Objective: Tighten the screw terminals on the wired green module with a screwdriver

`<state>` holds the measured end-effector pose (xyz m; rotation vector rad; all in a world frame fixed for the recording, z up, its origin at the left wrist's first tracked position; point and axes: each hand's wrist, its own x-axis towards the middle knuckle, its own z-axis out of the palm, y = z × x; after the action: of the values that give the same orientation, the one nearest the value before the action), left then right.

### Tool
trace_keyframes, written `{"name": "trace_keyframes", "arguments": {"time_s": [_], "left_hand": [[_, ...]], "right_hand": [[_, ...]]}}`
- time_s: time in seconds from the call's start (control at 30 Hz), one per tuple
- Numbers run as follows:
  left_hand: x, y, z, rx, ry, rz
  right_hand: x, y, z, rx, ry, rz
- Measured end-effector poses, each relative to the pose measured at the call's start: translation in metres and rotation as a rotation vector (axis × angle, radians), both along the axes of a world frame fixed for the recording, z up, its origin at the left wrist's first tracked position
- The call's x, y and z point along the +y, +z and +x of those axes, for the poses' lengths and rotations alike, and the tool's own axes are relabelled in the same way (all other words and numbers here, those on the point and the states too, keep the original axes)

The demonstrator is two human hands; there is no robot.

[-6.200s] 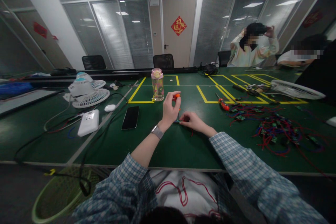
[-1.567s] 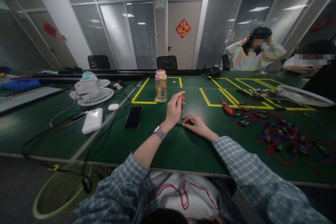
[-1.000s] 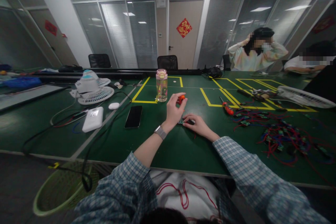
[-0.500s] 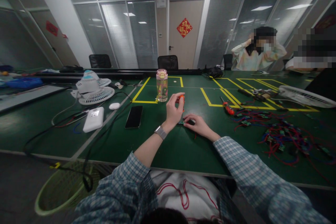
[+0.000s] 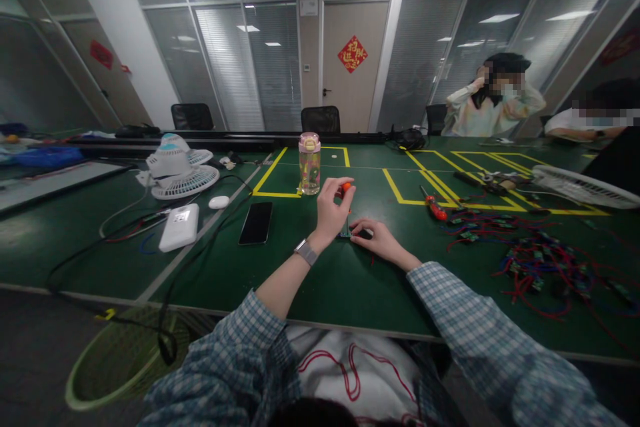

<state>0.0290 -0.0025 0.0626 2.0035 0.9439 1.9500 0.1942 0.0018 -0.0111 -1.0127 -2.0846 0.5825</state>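
Note:
My left hand (image 5: 330,213) is closed around the orange handle of a small screwdriver (image 5: 346,188), held upright with its tip down on a small green circuit board (image 5: 346,234) on the green table (image 5: 320,280). My right hand (image 5: 376,239) lies beside it, fingers pinched on the board, holding it against the table. A watch sits on my left wrist (image 5: 305,251).
A pink-lidded water bottle (image 5: 310,163) stands just behind my hands, a black phone (image 5: 256,222) and a white power bank (image 5: 180,227) to the left, white fans (image 5: 183,170) further left. A second orange screwdriver (image 5: 433,205) and a tangle of red-wired boards (image 5: 540,260) lie right. Two people sit at the far right.
My left hand's fingers have shifted on the screwdriver handle, which stays upright over the board. My right hand has stayed on the board. The view has drifted slightly.

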Motion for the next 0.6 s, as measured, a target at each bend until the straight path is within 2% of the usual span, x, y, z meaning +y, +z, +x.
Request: {"name": "trace_keyframes", "arguments": {"time_s": [0.6], "left_hand": [[0.0005,-0.0018,0.0011,-0.025,-0.039,-0.074]], "right_hand": [[-0.0029,0.0027,-0.0014,-0.009,-0.013,0.025]]}}
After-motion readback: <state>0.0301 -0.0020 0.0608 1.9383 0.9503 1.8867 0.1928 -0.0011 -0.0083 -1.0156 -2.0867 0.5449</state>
